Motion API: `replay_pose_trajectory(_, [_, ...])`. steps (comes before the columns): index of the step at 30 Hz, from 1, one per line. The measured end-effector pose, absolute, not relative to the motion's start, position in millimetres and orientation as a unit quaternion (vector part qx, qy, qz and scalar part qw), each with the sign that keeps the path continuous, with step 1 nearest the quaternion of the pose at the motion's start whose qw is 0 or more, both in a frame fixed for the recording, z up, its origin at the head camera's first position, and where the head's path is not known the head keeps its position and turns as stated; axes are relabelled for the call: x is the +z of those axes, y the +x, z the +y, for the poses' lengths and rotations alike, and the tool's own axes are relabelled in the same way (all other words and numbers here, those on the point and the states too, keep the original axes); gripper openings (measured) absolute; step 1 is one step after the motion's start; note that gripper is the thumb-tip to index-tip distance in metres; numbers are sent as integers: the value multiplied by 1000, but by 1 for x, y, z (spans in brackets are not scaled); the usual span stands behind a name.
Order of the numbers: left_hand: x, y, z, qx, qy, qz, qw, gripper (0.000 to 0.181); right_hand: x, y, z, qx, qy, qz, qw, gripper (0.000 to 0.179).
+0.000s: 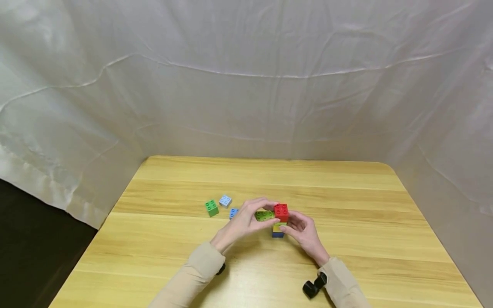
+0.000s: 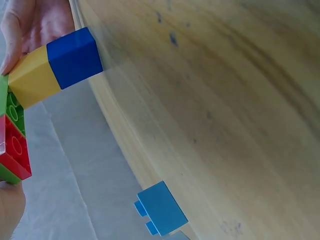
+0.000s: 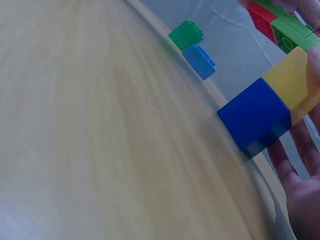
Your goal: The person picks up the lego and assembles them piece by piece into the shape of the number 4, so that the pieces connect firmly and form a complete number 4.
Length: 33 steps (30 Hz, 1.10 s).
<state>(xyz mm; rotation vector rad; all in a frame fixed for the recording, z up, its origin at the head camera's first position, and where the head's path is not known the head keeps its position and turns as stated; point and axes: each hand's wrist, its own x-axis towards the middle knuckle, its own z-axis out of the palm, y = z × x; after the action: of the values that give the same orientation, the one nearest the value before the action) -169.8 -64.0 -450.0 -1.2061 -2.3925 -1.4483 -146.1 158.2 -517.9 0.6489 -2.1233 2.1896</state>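
A tower of toy building bricks stands upright on the table, seen in all three views. Its dark blue brick is at the bottom, with a yellow brick above it. Higher up, a light green brick juts out to the left, and a red brick tops the tower. My left hand pinches the upper bricks between thumb and fingers; exactly which ones is partly hidden. My right hand grips the tower from the right, thumb at the yellow brick, fingers behind.
Left of the tower lie a green brick, a pale blue brick and a blue brick partly covered by my left hand. The wooden table ends at a pale hanging cloth behind.
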Motion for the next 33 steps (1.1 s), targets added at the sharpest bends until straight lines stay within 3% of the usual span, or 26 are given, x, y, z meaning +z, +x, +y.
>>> replay_pose_trajectory(33, [-452,-167,-64,-473,-382,-792,58,40,-523,-148,159,710,219,-669,19,44])
